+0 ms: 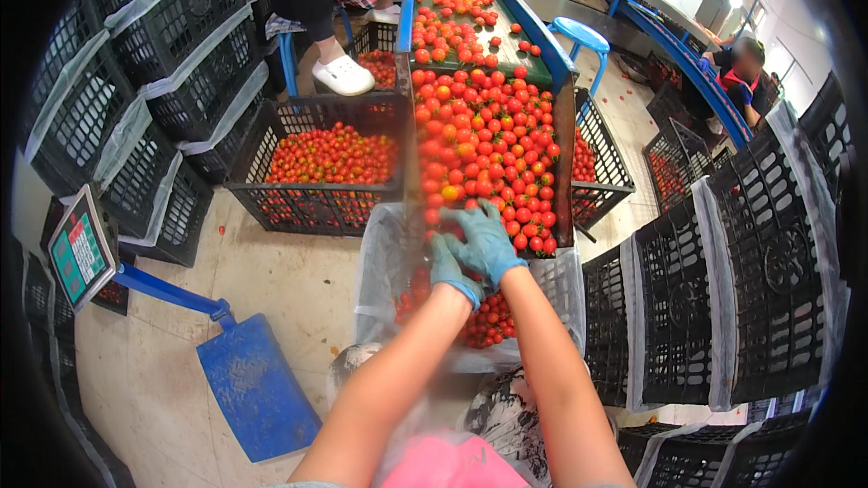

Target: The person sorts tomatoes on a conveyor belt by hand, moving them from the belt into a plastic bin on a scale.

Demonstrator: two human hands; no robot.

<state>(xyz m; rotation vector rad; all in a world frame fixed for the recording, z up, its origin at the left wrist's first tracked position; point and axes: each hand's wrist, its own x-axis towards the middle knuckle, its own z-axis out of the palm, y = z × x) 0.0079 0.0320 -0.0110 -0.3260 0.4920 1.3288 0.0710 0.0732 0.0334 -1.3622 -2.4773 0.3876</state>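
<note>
Both my hands wear thin blue-green gloves at the near end of a sorting chute. My right hand [483,238] lies palm down with its fingers apart, its fingertips touching the cherry tomatoes [488,142] heaped on the chute. Close against it, partly under it, is my left hand [450,268], slightly curled; whether it holds any fruit is hidden. Below my hands stands a crate with a translucent plastic liner [380,285], and more cherry tomatoes [489,325] lie inside it. The chute's dark side wall [564,169] rises at the right of the heap.
Black crates of tomatoes [312,200] flank the chute. Stacked lined crates [678,298] rise at right, others [183,47] at left. A blue platform scale [261,386] stands on the floor at left. One person sits beside the conveyor [502,54]; another [739,81] works at far right.
</note>
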